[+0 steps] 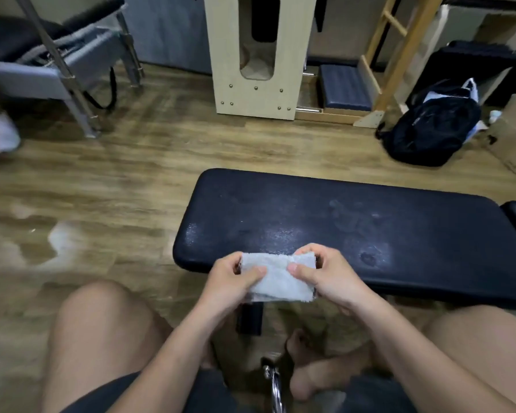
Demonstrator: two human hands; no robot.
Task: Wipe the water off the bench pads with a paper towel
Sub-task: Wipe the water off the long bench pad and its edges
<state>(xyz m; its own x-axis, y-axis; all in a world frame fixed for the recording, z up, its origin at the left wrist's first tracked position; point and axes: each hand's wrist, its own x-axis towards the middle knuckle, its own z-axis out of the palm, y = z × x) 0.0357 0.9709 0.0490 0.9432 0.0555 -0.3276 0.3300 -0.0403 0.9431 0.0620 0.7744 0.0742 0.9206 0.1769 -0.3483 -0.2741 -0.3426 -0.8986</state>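
Barely begun: paper towel (277, 278) folded, pinched between left hand (232, 283) and right hand (329, 278) near bench pad (340, 231); wet patches remaining across it.

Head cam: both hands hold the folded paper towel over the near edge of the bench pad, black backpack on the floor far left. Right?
Not quite. In the head view the black backpack lies on the floor at far right, not left. The rest holds: left hand and right hand both hold the folded paper towel over the near edge of the bench pad.
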